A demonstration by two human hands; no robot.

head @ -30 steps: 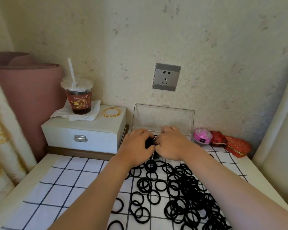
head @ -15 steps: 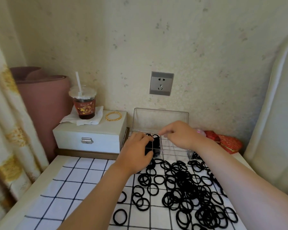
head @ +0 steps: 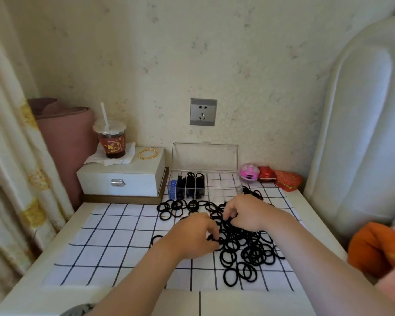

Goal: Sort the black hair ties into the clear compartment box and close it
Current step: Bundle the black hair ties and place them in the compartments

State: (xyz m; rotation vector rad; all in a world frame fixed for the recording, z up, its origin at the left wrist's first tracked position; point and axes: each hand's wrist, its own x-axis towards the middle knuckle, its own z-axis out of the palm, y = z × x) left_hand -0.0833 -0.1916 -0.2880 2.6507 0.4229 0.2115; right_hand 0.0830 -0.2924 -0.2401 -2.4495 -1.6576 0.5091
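Black hair ties (head: 249, 249) pinched by left hand (head: 192, 236), right hand (head: 246, 214), palms down.

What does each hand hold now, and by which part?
The left hand and the right hand each pinch hair ties from the pile by the band; how many is hidden.
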